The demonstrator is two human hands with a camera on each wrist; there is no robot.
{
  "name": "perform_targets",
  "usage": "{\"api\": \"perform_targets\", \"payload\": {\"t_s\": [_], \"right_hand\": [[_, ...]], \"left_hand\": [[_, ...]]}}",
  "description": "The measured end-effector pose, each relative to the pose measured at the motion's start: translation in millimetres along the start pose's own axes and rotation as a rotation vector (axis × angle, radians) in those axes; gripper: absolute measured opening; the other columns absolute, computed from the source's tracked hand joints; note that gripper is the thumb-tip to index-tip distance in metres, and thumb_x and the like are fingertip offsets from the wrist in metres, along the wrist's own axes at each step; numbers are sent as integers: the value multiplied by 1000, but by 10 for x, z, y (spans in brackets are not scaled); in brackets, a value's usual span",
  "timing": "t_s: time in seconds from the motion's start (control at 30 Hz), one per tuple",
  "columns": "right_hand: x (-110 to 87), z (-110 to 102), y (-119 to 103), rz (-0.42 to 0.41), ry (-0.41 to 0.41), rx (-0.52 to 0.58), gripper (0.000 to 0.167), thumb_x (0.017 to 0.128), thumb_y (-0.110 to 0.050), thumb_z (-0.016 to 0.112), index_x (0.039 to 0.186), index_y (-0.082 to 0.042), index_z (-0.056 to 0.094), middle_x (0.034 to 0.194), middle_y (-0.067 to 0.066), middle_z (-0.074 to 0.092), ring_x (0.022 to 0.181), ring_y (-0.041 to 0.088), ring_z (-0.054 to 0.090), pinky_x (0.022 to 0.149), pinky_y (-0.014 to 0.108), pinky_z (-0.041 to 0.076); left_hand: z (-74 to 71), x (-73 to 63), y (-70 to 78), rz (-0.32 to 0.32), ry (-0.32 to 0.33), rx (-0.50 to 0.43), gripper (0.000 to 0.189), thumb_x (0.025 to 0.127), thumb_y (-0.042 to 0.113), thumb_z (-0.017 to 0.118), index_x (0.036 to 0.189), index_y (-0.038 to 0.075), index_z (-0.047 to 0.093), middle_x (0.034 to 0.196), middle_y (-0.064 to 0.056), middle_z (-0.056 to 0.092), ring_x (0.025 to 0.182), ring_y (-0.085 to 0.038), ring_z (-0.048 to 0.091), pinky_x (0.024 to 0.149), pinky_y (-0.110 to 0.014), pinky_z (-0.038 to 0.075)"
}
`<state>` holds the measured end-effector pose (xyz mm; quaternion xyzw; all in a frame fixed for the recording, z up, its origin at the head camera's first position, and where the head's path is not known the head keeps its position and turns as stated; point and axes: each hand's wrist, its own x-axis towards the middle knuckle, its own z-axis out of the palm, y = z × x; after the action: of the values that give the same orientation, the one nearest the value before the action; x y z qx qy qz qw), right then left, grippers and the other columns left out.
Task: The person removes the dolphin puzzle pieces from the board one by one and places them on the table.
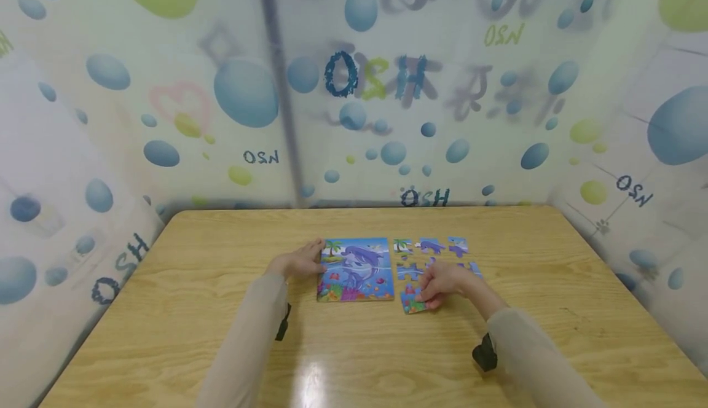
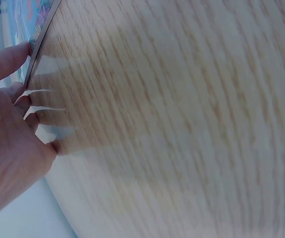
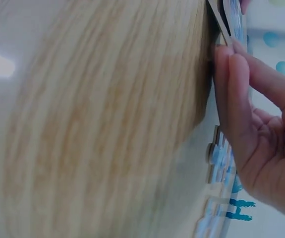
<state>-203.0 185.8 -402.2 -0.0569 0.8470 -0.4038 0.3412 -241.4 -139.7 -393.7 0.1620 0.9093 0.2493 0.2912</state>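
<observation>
A square dolphin picture board (image 1: 356,270) lies flat on the table. My left hand (image 1: 300,262) rests at its left edge, fingers mostly straight; in the left wrist view the thumb (image 2: 8,62) reaches onto the board's border. To the board's right, my right hand (image 1: 442,282) pinches a puzzle piece (image 1: 412,300) with coral colours, at the lower left of a group of loose pieces. The right wrist view shows that piece (image 3: 219,22) edge-on and tilted up between thumb and fingertips. My right hand hides some of the middle and lower pieces.
Several loose puzzle pieces (image 1: 431,246) with dolphin and palm parts lie spaced in rows right of the board. Wooden tabletop (image 1: 221,254) surrounds everything. A patterned curtain (image 1: 354,137) stands behind the table's far edge. Dark wrist devices (image 1: 485,354) sit below the sleeves.
</observation>
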Motion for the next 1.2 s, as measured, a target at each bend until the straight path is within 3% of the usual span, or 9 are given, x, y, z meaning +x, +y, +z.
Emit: {"api": "perform_targets", "payload": {"t_s": [0.27,0.5,0.77,0.97,1.2], "right_hand": [[31,17,-95,137,57,-133,10,78,-9,71,73,-3,66,58,0,65,49,6,60,52,18,52],[27,11,-102,160,75,-143,12,73,-6,73,67,-5,63,55,1,63,45,6,58,49,17,51],[35,-10,-165,91,84,-103,10,77,-7,69,74,-3,60,60,0,62,50,7,57,51,17,51],[65,26,-236,-5,62,-50,13,81,-12,68,82,-1,62,70,3,66,55,7,58,54,19,52],[118,81,-374,-115,67,-30,32,81,-17,68,105,2,61,89,8,68,68,11,64,67,29,56]], "left_hand": [[12,2,5,-20,-4,-10,68,95,19,42,146,0,2,154,-17,-6,142,-33,-6,116,-48,1],[21,45,-32,-25,15,-12,68,95,20,44,146,1,4,154,-17,-4,142,-33,-4,116,-49,2],[23,32,-37,-17,34,-21,67,95,19,45,146,1,6,154,-18,-2,142,-35,-3,115,-51,3],[45,15,-32,-23,31,-27,68,95,20,45,146,2,6,154,-17,-2,142,-34,-3,115,-51,3],[30,13,-18,-43,28,-44,68,95,21,45,147,4,5,155,-14,-3,142,-32,-5,115,-50,2]]}}
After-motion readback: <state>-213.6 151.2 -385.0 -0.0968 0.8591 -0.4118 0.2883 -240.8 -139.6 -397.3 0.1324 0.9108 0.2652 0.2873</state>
